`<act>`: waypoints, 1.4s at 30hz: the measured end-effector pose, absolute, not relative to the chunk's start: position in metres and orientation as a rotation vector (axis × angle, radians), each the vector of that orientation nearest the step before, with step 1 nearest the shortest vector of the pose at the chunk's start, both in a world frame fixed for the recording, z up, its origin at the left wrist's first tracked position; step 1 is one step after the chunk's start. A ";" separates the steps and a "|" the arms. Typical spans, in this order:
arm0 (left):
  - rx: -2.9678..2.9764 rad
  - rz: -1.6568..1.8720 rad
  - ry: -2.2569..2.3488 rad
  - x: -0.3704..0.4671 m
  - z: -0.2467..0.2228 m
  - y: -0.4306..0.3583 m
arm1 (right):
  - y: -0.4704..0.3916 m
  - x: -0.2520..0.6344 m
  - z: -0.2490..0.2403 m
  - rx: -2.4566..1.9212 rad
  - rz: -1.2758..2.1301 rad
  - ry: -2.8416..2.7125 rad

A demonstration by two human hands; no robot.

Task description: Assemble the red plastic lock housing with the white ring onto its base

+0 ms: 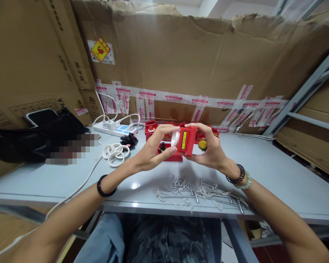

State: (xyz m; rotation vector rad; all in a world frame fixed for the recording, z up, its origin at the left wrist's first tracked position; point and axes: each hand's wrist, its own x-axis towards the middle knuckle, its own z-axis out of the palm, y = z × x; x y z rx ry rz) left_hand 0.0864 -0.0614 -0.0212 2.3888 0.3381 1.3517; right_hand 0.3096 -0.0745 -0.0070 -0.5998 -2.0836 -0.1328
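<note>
1. Nearest: camouflage clothing [167, 237] and blue denim [105, 239], below the table [274, 186] edge.
2. Front of table, center to right: metal rods [196, 195] tangled with white string [178, 200]. Pile of small metal pins [180, 182] just beyond their left part.
3. Left hand [153, 149]: thumb and fingers closed around a white ring [175, 139], which sits against the left side of the red block. Black band [105, 186] on that wrist.
4. Right hand [213, 152]: gripping the red block [188, 141], fingers over the top, thumb side underneath. Coil band [237, 174] and bead bracelet [246, 181] on that wrist.
5. Block is held up over the middle of the table, slightly tilted, yellow label [184, 140] facing the camera.
6. Yellow knob [202, 145] shows between block and right palm. Can't tell if it's held or behind.
7. Left of the hands: loose rings [116, 159], white, overlapping; crumpled black plastic [129, 141] just past them.
8. Behind the hands: red parts [151, 129], partly hidden.
9. Back left: power strip [123, 129], white cables plugged in. Farther left: black bag [16, 142], phone [42, 117] on it.
10. Back: cardboard [175, 58] wall, taped along the bottom. Metal frame [304, 87] at right.
</note>
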 end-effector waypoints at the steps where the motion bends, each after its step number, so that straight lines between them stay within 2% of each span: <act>1: 2.385 1.340 0.337 0.086 -0.021 -0.060 | -0.075 0.310 -0.007 -0.599 -0.111 -2.084; 9: 2.423 1.328 0.410 0.086 -0.024 -0.052 | -0.070 0.309 -0.008 -0.576 -0.126 -2.109; 17: 2.076 1.329 0.561 0.100 -0.033 -0.055 | -0.072 0.308 -0.010 -0.463 -0.762 -2.178; 20: 1.852 1.361 0.614 0.102 -0.031 -0.055 | -0.073 0.311 -0.009 -0.401 -0.896 -2.219; 24: 1.795 1.534 0.631 0.089 -0.020 -0.047 | -0.071 0.313 -0.008 -0.476 -0.727 -2.146; 28: 2.099 1.496 0.869 0.068 -0.006 -0.040 | -0.070 0.313 -0.007 -0.550 -0.408 -2.083; 31: 2.450 1.309 1.105 0.053 0.004 -0.038 | -0.073 0.312 -0.004 -0.712 -0.267 -2.038; 34: 2.666 0.965 1.306 0.039 0.009 -0.033 | -0.078 0.313 0.001 -0.844 -0.191 -2.037; 39: 2.640 0.291 1.559 0.014 -0.002 -0.016 | -0.076 0.320 0.007 -1.026 -0.151 -2.082; 42: 2.597 0.017 1.586 0.003 -0.013 -0.006 | -0.072 0.324 0.005 -1.036 -0.177 -2.111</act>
